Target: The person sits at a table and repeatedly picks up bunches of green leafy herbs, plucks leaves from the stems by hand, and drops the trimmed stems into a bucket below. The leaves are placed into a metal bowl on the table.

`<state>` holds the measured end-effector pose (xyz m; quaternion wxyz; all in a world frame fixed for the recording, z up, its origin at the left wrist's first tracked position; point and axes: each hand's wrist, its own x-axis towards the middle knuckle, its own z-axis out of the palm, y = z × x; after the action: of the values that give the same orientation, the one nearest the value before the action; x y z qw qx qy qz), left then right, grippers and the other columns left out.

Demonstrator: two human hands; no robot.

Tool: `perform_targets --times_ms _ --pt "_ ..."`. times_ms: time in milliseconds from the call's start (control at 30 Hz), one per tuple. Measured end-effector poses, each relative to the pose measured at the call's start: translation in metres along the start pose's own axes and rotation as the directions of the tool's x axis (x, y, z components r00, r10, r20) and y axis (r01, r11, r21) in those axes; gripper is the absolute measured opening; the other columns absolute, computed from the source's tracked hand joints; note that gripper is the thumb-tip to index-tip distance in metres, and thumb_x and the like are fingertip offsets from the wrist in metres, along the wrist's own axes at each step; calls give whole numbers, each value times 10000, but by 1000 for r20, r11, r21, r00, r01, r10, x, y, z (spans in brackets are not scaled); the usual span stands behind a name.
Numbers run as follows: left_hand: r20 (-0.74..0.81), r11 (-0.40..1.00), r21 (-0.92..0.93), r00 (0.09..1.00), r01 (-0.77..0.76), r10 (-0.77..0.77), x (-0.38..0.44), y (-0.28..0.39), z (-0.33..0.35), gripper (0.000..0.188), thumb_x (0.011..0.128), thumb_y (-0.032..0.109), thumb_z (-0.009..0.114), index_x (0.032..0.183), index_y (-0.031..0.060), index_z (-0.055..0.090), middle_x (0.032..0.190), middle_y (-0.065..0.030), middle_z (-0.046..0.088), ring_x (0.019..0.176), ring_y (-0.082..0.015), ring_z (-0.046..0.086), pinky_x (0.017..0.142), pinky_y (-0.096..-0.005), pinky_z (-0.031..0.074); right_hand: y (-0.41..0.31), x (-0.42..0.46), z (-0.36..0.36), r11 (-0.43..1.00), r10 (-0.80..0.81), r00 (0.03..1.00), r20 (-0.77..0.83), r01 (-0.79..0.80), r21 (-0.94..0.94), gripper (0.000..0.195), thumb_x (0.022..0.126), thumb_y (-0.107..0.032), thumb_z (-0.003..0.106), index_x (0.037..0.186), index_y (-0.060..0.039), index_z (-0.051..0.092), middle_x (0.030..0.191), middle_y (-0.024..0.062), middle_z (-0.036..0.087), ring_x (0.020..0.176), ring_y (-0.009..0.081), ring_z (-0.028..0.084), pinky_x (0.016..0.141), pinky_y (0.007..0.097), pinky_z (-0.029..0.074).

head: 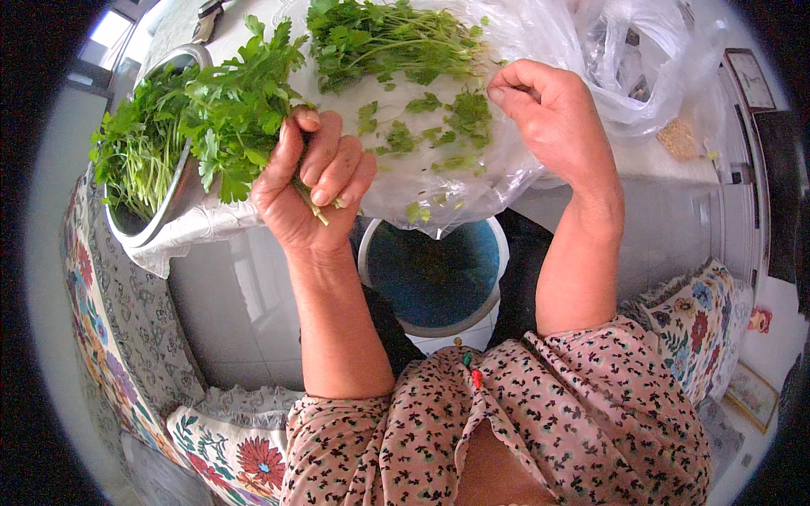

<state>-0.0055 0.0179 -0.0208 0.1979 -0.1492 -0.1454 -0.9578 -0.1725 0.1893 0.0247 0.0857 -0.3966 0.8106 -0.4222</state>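
Note:
My left hand (316, 171) is closed around a bunch of leafy green herb (243, 107), like coriander or celery leaf. The leaves spread up and left, and the cut-looking stem ends poke out below my fingers. Thumb and fingertips pressed together, my right hand (550, 107) hovers by the root end of a herb pile (392, 41); whether a thin stem is pinched there I cannot tell. That pile lies on a clear plastic sheet or bag (405, 183), with loose leaves (468, 117) scattered below it.
At left, a metal-rimmed basin (142, 237) holds more herb stalks (149, 171). Below the table edge stands a bucket (433, 278) with a dark blue inside, between my legs. A crumpled plastic bag (639, 76) lies at right. Floral cushions (693, 322) flank me.

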Motion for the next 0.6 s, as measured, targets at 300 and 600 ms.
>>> perform_targets --times_ms 300,600 --pt "-13 1000 -1 1000 7 -7 1 -3 -2 244 966 192 461 1038 -8 580 626 12 386 449 -78 337 454 -258 311 2 -5 -8 984 -70 997 -39 63 -170 157 826 -28 582 966 21 634 715 77 587 662 114 522 626 263 424" --pt "-19 1000 12 1000 12 -11 1 -3 -1 237 963 193 469 1034 -6 576 624 14 388 451 -78 339 452 -257 311 -20 -8 24 904 -223 962 154 264 -337 262 734 -43 642 992 5 646 927 196 599 805 374 601 715 401 477"
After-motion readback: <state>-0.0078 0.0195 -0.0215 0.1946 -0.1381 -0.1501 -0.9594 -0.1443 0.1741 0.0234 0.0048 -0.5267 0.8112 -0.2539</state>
